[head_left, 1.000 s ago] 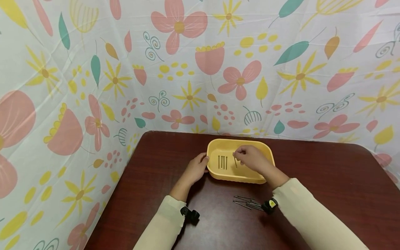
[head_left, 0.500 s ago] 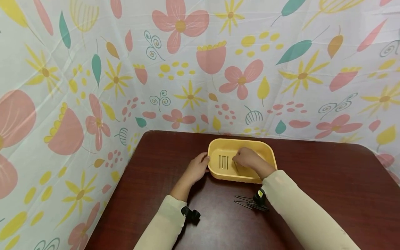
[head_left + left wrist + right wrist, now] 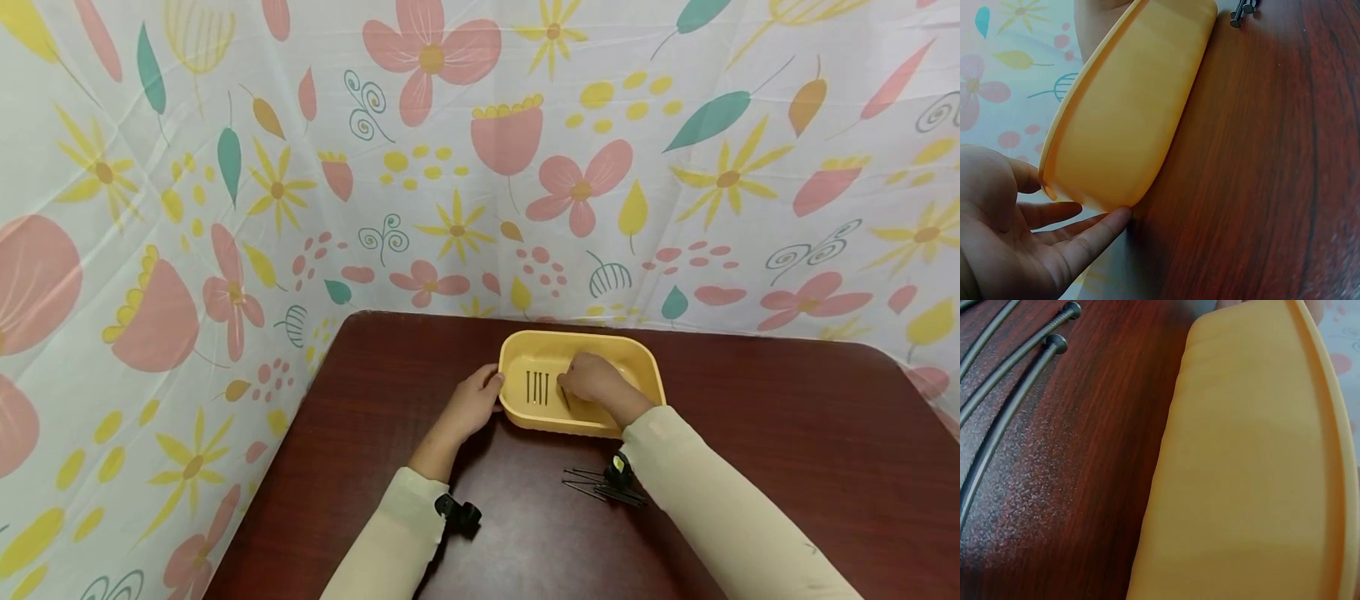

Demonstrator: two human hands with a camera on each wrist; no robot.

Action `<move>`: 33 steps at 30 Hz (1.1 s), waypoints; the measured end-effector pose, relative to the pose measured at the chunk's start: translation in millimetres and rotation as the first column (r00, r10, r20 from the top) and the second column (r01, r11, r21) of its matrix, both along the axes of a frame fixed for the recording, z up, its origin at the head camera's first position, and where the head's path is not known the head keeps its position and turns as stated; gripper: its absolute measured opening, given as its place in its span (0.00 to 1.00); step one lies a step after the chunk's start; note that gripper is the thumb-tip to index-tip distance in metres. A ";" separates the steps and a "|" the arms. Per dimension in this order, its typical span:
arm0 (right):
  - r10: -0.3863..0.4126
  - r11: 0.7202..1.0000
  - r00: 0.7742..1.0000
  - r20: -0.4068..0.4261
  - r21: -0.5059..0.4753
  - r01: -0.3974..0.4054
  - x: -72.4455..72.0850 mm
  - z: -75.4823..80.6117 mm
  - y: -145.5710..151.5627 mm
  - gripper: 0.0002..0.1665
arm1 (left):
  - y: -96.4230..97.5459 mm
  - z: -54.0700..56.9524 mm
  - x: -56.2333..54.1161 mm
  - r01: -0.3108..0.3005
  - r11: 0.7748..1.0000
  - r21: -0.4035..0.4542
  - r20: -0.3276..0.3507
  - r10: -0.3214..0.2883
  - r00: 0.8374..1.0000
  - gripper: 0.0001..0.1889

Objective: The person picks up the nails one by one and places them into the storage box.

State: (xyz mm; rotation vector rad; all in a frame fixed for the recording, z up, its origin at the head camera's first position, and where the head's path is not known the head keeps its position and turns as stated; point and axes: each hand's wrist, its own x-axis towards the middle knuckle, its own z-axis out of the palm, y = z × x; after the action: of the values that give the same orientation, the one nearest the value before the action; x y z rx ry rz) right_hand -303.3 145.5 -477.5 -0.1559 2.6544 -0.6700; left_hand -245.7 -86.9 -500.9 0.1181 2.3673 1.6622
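Observation:
A yellow plastic tray (image 3: 572, 429) with raised walls sits on the table. My left hand (image 3: 474, 402) holds its left end. In the left wrist view, the left thumb meets the rim while the fingers (image 3: 1107, 232) lie against the outer wall. Down inside the tray, my right hand (image 3: 596, 382) pinches a nail (image 3: 566, 400) that slants out below the fingertips. Left of it, several nails (image 3: 537, 388) lie side by side in a row on the tray's floor. The right wrist view shows mostly the tray's outer wall (image 3: 1241, 456); the right hand's grip is hidden there.
A loose pile of nails (image 3: 592, 483) lies on the dark red-brown table (image 3: 517, 533) in front of the tray, partly below the right wrist's camera. A flowered cloth (image 3: 465, 167) hangs behind the table and along its left side.
My right hand has dropped lower into the tray with the nail, and its forearm has shifted left over the nail pile. The left hand stays on the tray's end.

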 end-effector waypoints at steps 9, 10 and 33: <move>0.080 0.995 0.996 0.034 0.063 -0.082 5.0 4.6 -2.8 0.26 | 0.4 0.6 -0.2 -0.005 1.000 0.003 -0.001 0.005 1.000 0.27; 0.080 0.994 0.996 0.033 0.067 -0.082 4.8 4.5 -2.8 0.26 | 0.6 0.8 -0.1 -0.007 1.000 0.003 -0.001 0.007 1.000 0.27; 0.044 0.999 0.998 0.045 -0.007 -0.043 1.5 1.6 -12.9 0.24 | 0.2 -0.1 -1.3 -0.018 1.000 0.011 0.005 0.018 1.000 0.25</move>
State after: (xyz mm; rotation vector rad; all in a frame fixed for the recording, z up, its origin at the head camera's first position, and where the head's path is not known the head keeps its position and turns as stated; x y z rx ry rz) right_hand -301.8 132.7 -475.9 -0.1973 2.5988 -0.6592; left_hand -247.1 -86.7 -501.0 0.0945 2.3628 1.6824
